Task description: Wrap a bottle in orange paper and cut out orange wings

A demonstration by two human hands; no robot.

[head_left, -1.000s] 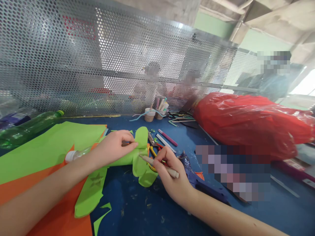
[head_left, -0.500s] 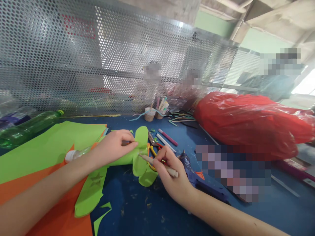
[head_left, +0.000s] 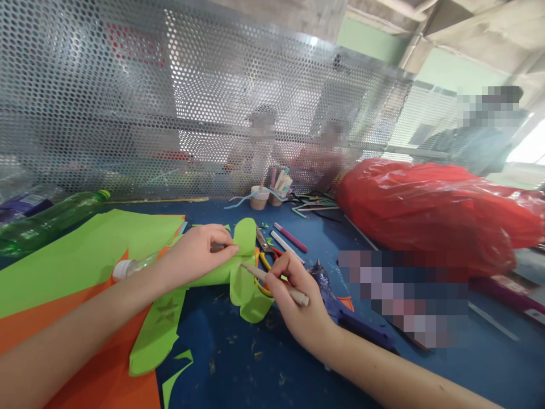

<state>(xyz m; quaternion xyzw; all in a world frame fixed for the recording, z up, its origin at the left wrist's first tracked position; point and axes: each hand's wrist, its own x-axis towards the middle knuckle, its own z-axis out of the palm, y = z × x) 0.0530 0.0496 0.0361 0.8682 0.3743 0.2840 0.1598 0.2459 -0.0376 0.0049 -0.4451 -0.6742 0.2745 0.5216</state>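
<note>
A bottle wrapped in green paper, shaped like a model plane, lies across the middle, its clear neck and white cap pointing left. One flat green wing bears a dark star; an upright rounded fin and further rounded pieces stand at the right end. My left hand is closed over the body, thumb and fingertips by the fin's base. My right hand grips a beige marker pen, its tip at the green tail piece. Behind the pen lie scissors, partly hidden.
Green paper sheets and orange sheets cover the left. A blue glue gun lies right of my right hand. Further back are loose markers, pots, a green bottle, a red plastic bag and a perforated metal screen.
The marker's tip has shifted very slightly up along the tail piece. My left hand and the model plane hold still.
</note>
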